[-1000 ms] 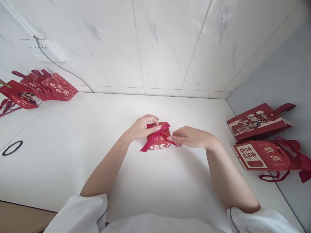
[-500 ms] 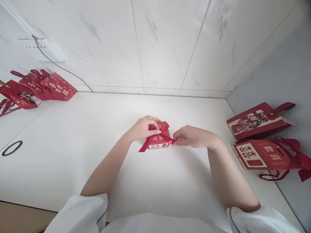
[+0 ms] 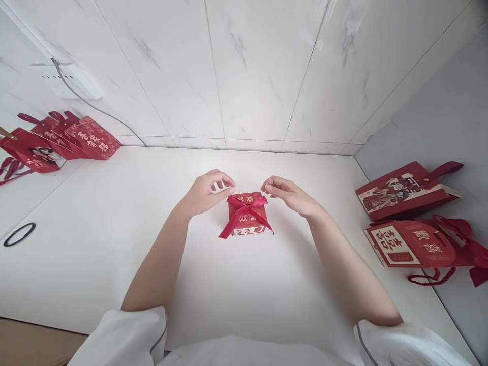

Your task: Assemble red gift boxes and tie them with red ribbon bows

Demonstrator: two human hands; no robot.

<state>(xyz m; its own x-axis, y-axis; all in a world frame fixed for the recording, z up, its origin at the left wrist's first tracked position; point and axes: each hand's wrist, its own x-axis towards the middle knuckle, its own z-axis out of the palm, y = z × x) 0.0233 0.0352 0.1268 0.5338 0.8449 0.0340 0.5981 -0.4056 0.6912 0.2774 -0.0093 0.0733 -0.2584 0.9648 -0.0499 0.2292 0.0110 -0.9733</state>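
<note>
A small red gift box (image 3: 248, 220) with light lettering stands on the white table in front of me. Across its top runs a crimson ribbon (image 3: 229, 228) tied in a bow, its tails hanging to both lower sides. My left hand (image 3: 209, 192) hovers by the box's upper left corner, fingers curved and apart, holding nothing. At the upper right corner, a little off the box, my right hand (image 3: 290, 194) has its fingers loosely bent with a gap to the thumb and nothing between them.
Several red gift bags (image 3: 93, 137) stand at the far left by the wall socket (image 3: 66, 80) and its grey cable. A black ring (image 3: 20, 235) lies on the left. Two more red packages, a bag (image 3: 404, 193) and a box (image 3: 407, 244), stand at the right wall.
My left hand has let go of the bow and drawn back up and left. My right hand has released the ribbon's right tail and risen beside the box. The bow now shows fully.
</note>
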